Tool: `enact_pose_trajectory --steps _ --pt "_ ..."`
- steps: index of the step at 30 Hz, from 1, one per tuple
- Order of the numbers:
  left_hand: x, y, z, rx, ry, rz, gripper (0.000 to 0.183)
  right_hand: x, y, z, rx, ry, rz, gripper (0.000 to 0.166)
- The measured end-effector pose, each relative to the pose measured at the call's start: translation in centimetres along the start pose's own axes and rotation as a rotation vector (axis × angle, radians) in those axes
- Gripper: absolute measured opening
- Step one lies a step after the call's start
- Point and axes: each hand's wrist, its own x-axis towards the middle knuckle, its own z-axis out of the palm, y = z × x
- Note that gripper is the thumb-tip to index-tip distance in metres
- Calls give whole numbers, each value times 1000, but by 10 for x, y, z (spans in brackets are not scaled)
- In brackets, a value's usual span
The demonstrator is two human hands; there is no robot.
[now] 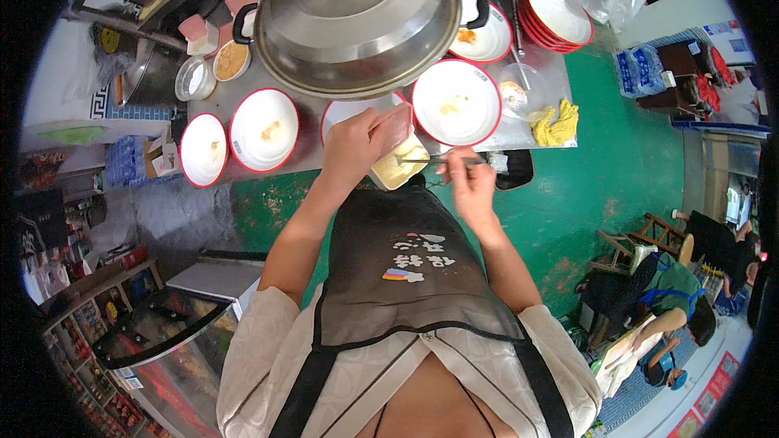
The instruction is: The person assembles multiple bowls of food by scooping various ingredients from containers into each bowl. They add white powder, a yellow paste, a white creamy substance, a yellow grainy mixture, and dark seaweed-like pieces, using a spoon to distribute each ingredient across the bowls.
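Note:
My left hand (351,147) holds a small square seasoning container (398,164) by its raised pink lid, in front of the table's near edge. Pale yellow powder fills much of it. A thin metal spoon handle is gripped in my right hand (467,179), its far end in the powder. Behind my hands, a red-rimmed white bowl (347,112) is partly hidden. Another red-rimmed bowl (457,102) with a little seasoning in it lies to the right. Two more such bowls, one nearer (265,129) and one farther left (203,149), also hold small amounts of seasoning.
A large lidded pan (359,18) covers the table's middle. Stacked bowls (557,15), a clear plastic tub (522,90) and a yellow cloth (557,124) sit right. Seasoning containers (201,36) stand left. A glass-topped freezer (176,340) is lower left; people (675,292) are at lower right.

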Motion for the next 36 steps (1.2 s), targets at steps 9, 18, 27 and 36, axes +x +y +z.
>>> enact_pose_trajectory --steps 9,18,27,36 --pt "31 30 47 42 25 33 24 34 23 -95 177 382 97 19" --pt "64 54 90 70 -15 108 21 40 24 -86 -129 104 -5 16" --pt "93 62 122 -31 119 -41 22 103 48 -152 414 445 129 19" --pt "83 60 127 -35 81 -112 22 151 37 -154 -34 461 19 22"
